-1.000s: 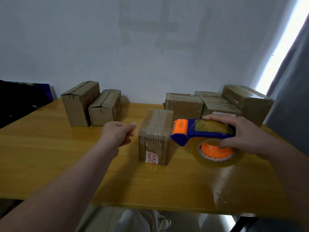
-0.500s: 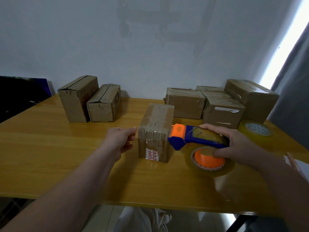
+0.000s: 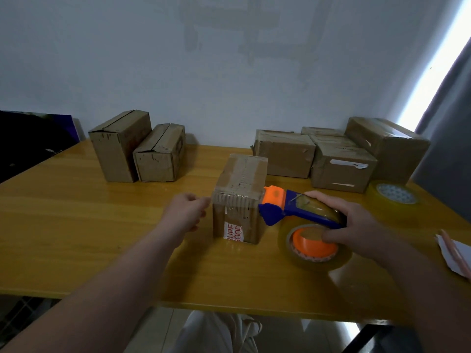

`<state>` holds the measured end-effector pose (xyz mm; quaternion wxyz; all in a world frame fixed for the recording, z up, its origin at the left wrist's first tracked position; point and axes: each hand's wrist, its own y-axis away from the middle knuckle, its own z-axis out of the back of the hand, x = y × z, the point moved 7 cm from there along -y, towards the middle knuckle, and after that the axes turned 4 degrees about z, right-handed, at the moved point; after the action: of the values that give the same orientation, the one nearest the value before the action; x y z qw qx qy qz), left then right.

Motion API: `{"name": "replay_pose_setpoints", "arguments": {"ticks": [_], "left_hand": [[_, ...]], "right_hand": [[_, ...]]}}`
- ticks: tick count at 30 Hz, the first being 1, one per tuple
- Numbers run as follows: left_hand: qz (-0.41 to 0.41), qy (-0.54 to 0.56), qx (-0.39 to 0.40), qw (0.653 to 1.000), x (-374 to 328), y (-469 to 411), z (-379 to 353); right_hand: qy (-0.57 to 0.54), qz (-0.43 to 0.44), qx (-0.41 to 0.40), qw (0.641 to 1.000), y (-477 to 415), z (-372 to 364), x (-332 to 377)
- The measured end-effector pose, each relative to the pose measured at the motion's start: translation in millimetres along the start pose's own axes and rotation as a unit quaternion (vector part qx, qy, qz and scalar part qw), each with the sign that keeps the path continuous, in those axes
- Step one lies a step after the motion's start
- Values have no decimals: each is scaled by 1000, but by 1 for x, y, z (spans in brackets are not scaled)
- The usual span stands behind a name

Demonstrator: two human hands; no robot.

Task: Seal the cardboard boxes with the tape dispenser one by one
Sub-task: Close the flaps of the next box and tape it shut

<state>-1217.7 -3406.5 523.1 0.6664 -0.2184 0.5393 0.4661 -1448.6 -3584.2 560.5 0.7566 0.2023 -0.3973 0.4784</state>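
Observation:
A small cardboard box with tape over its top and a red-lettered label on its near face stands mid-table. My right hand grips the blue and orange tape dispenser just right of the box; its orange head touches the box's upper right edge. The clear tape roll on its orange hub hangs under the handle. My left hand hovers at the box's left side, fingers loosely curled, fingertips close to the box's left top corner; contact is unclear.
Two cardboard boxes stand at the back left and several more at the back right. A spare tape roll lies at the right. Paper and a pencil sit at the right edge. The yellow table ends near me.
The view has tilted down and right, bringing the spare roll and paper into view. My left hand has crept closer to the box's left side. The dispenser stays at the box's right edge.

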Motion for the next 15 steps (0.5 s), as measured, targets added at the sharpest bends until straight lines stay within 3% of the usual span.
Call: {"name": "replay_pose_setpoints", "arguments": {"ticks": [2, 5, 15], "left_hand": [[-61, 54, -37, 996, -10, 5, 6], [-108, 150, -30, 982, -21, 20, 1], [-109, 133, -28, 985, -23, 19, 14]], "right_hand": [[4, 3, -4, 1000, 0, 0, 0], [4, 4, -11, 1000, -1, -1, -1], [11, 28, -32, 999, -17, -29, 18]]}}
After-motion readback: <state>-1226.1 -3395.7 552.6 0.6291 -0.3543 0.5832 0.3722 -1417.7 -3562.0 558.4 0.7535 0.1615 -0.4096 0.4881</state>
